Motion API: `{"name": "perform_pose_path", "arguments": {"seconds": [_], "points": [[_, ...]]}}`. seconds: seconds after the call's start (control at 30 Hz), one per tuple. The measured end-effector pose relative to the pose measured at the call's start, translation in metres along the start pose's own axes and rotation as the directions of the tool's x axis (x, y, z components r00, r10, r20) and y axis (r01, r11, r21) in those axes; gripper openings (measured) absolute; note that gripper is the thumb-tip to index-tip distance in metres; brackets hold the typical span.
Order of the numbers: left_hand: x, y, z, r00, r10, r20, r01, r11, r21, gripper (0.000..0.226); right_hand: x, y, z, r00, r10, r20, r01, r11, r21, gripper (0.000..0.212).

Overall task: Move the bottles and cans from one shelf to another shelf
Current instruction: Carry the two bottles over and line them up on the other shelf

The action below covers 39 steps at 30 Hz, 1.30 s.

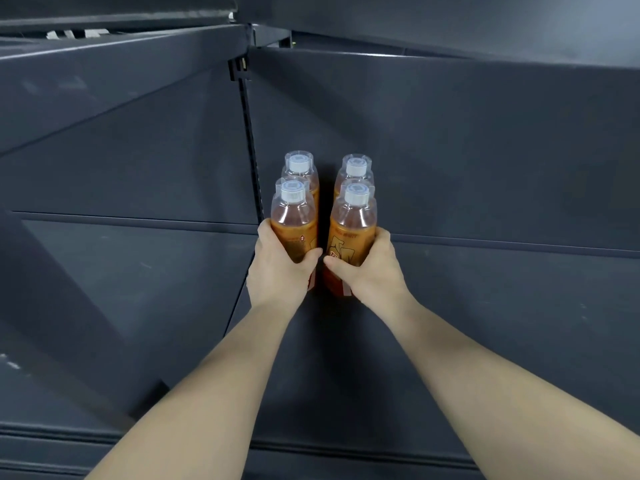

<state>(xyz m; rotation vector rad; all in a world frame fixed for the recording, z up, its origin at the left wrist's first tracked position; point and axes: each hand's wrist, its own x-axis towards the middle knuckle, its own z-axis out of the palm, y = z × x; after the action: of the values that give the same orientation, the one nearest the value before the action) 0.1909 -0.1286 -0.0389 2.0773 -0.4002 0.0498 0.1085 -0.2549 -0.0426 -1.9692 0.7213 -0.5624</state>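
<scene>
Dark grey metal shelving fills the view. We note a flat shelf board [485, 323] below, a plain back panel [450, 150] behind it, a slotted upright [247, 133] running down the joint between two bays, and an upper shelf [138, 46] crossing the top left. Four clear bottles of orange drink with white caps stand upright in a two-by-two block just right of the upright. The rear-left bottle [300, 171] and rear-right bottle [355, 174] sit close to the back panel, each directly behind a front one. A narrow dark gap separates the left pair from the right pair. The left hand [280, 268] grips the front-left bottle [294, 230] around its labelled body, fingers round the outer side and thumb across the near face. The right hand [370, 271] grips the front-right bottle [351, 233] in the mirrored way. The two thumb tips lie near each other across the gap. The hands hide the front bottles' bases, so we cannot tell whether they rest on the board. Both bare forearms reach in from the bottom edge.
</scene>
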Motion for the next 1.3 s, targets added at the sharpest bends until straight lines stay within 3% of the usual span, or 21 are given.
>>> {"name": "perform_pose_path", "arguments": {"seconds": [0.17,0.3,0.5,0.6,0.77,0.97,1.17,1.3], "points": [[-0.001,-0.005,0.0,0.998,-0.002,0.055,0.005,0.999,-0.052,0.092,0.0,-0.002,0.002,0.999,0.006,-0.045,-0.013,0.989,-0.147,0.091],[-0.003,-0.014,0.0,0.988,0.014,0.154,0.005,0.992,-0.125,0.096,0.0,0.002,0.002,0.999,-0.017,-0.033,0.014,0.995,-0.102,0.085],[0.0,-0.011,0.006,0.998,-0.054,0.02,0.054,0.999,-0.005,0.099,0.0,0.009,-0.001,0.997,-0.002,0.075,-0.005,0.996,0.094,0.082],[0.0,-0.01,0.01,0.997,-0.078,-0.018,0.078,0.997,0.024,0.1,0.0,0.011,0.0,0.998,-0.007,0.07,0.002,0.997,0.077,0.081],[-0.003,-0.023,0.008,0.993,-0.044,0.106,0.057,0.99,-0.126,0.085,0.003,0.008,0.004,1.0,-0.026,0.0,0.026,0.998,-0.064,0.09],[-0.003,-0.015,0.01,0.998,-0.06,0.022,0.061,0.998,-0.017,0.091,0.003,0.011,0.002,0.996,-0.014,0.089,0.01,0.999,0.046,0.075],[-0.01,-0.022,0.01,0.998,-0.028,0.064,0.027,1.0,0.012,0.091,-0.001,0.009,0.013,1.0,0.005,-0.017,-0.006,0.999,-0.047,0.094],[-0.008,-0.019,0.01,0.997,-0.044,0.059,0.043,0.999,0.02,0.081,0.002,0.007,0.016,0.998,0.018,-0.052,-0.022,0.996,-0.081,0.088]]}}
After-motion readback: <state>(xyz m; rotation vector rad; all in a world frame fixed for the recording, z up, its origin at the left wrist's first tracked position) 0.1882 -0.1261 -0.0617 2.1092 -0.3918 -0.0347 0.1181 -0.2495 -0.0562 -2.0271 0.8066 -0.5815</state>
